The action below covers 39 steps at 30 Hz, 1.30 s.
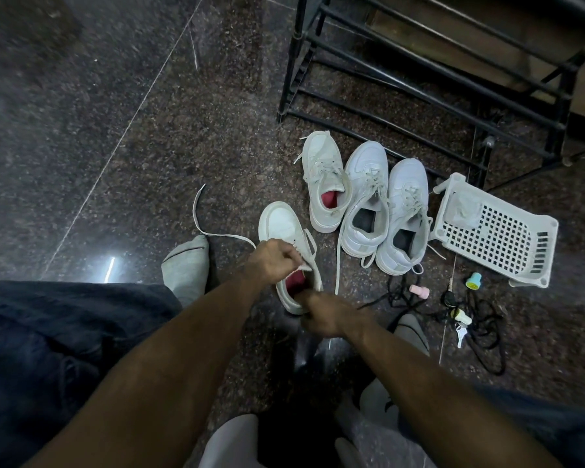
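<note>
pinching lace (224, 235) of sneaker (282, 226) with left hand (273, 262) | right hand (329, 316) grips its heel | white basket (507, 246) on its side on floor (149, 130), grey scrap (461, 208) inside

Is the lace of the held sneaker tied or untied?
Untied: the lace trails loose over the floor from the sneaker.
</note>
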Motion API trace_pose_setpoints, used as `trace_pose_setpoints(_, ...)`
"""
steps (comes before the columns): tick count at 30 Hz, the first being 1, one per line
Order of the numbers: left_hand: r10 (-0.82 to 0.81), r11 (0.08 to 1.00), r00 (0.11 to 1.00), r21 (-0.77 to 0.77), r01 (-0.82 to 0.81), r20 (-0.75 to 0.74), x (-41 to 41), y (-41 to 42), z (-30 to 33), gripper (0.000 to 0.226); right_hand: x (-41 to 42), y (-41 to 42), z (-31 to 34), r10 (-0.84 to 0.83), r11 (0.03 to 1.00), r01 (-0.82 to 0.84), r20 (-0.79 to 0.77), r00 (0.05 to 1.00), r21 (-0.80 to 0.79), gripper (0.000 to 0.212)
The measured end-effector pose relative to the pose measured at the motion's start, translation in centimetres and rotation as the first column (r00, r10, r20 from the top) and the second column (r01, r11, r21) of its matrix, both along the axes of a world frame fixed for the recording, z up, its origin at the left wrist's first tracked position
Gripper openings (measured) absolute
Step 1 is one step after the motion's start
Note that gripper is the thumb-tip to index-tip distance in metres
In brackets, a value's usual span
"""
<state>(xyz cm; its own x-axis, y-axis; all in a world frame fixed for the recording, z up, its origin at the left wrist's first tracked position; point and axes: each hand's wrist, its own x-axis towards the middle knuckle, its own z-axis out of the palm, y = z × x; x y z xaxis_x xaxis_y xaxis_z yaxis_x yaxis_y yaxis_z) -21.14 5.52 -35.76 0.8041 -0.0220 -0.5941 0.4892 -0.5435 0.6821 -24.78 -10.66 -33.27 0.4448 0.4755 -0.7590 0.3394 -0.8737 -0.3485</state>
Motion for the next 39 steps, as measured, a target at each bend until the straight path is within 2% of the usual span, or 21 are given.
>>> trace_pose_setpoints(1, 0.048, 0.999, 0.998, -0.020, -0.047, 0.033, -0.8, -0.2, 0.0, 0.012, -0.7, -0.1, 0.1, -0.010, 1.000, 0.010, 0.001, 1.000, 0.024, 0.043)
trace_pose_setpoints(3, 0.242, 0.970, 0.967, -0.046, -0.239, 0.082, -2.5, -0.7, -0.3, 0.021, -1.9, 0.0, 0.3, -0.082, 0.992, 0.077, 0.050, 0.995, 0.098, 0.036)
trace_pose_setpoints(5, 0.373, 0.928, 0.925, -0.031, -0.371, 0.080, -3.9, -1.0, -0.8, 0.022, -2.9, 0.5, 0.5, -0.263, 0.950, 0.221, 0.182, 0.948, 0.219, 0.032)
trace_pose_setpoints(7, 0.366, 0.930, 0.930, 0.010, -0.367, 0.034, -4.8, -0.9, -1.0, 0.028, -3.1, 0.7, 0.8, -0.584, 0.791, 0.477, 0.239, 0.776, 0.383, 0.030)
trace_pose_setpoints(8, 0.348, 0.937, 0.937, 0.019, -0.348, 0.011, -5.1, -0.7, -1.0, 0.032, -2.8, 0.7, 0.7, -0.704, 0.692, 0.567, 0.245, 0.667, 0.446, 0.027)
trace_pose_setpoints(9, 0.329, 0.944, 0.944, 0.021, -0.329, 0.001, -5.2, -0.3, -0.7, 0.034, -2.3, 0.6, 0.8, -0.760, 0.637, 0.610, 0.253, 0.599, 0.471, 0.028)
trace_pose_setpoints(10, 0.312, 0.950, 0.950, 0.016, -0.312, -0.012, -5.3, 0.1, -0.9, 0.036, -1.6, 0.5, 1.1, -0.755, 0.645, 0.611, 0.264, 0.600, 0.459, 0.035)
trace_pose_setpoints(12, 0.257, 0.966, 0.965, 0.025, -0.256, -0.043, -5.3, 0.9, -0.6, 0.035, -0.2, 0.4, 1.4, -0.632, 0.762, 0.536, 0.234, 0.739, 0.364, 0.051)
trace_pose_setpoints(14, 0.194, 0.980, 0.979, 0.047, -0.191, -0.055, -5.1, 1.5, -0.3, 0.030, 1.2, 0.6, 1.7, -0.488, 0.861, 0.435, 0.186, 0.853, 0.265, 0.051)
trace_pose_setpoints(15, 0.171, 0.984, 0.984, 0.061, -0.168, -0.052, -5.0, 1.7, -0.2, 0.024, 1.6, 0.7, 1.6, -0.448, 0.886, 0.407, 0.182, 0.875, 0.222, 0.047)
trace_pose_setpoints(18, 0.103, 0.989, 0.994, 0.110, -0.098, -0.045, -4.5, 2.3, 0.4, 0.013, 2.4, 0.9, 1.4, -0.473, 0.879, 0.441, 0.229, 0.851, 0.178, 0.031)
trace_pose_setpoints(22, 0.012, 0.965, 0.997, 0.261, 0.007, -0.072, -4.0, 3.5, 1.0, 0.026, 2.7, 0.0, 1.6, -0.465, 0.885, 0.444, 0.319, 0.826, 0.141, 0.017)
trace_pose_setpoints(26, 0.072, 0.940, 0.985, 0.342, -0.015, -0.155, -3.3, 5.0, 1.4, 0.013, 3.2, -1.9, 2.1, -0.425, 0.898, 0.434, 0.393, 0.816, 0.069, 0.010)
trace_pose_setpoints(31, 0.045, 0.883, 0.969, 0.463, 0.075, -0.241, -2.8, 5.3, 1.4, 0.038, 3.9, -3.1, 2.3, -0.336, 0.927, 0.376, 0.437, 0.835, -0.006, 0.008)
trace_pose_setpoints(33, 0.054, 0.903, 0.966, 0.426, 0.061, -0.254, -2.6, 5.5, 1.3, 0.038, 4.0, -3.3, 2.3, -0.315, 0.935, 0.356, 0.434, 0.844, -0.013, 0.009)
trace_pose_setpoints(35, 0.113, 0.951, 0.957, 0.307, -0.027, -0.268, -2.4, 5.4, 2.3, 0.030, 4.2, -3.6, 2.6, -0.300, 0.943, 0.331, 0.356, 0.885, -0.028, 0.012)
trace_pose_setpoints(37, 0.204, 0.978, 0.924, 0.105, -0.179, -0.324, -2.2, 5.3, 4.3, 0.015, 4.7, -4.0, 3.1, -0.333, 0.941, 0.337, 0.188, 0.924, 0.008, 0.011)
trace_pose_setpoints(39, 0.313, 0.939, 0.894, -0.037, -0.342, -0.320, -1.8, 5.1, 6.1, 0.020, 5.4, -4.1, 4.4, -0.386, 0.920, 0.384, 0.019, 0.922, 0.082, 0.012)
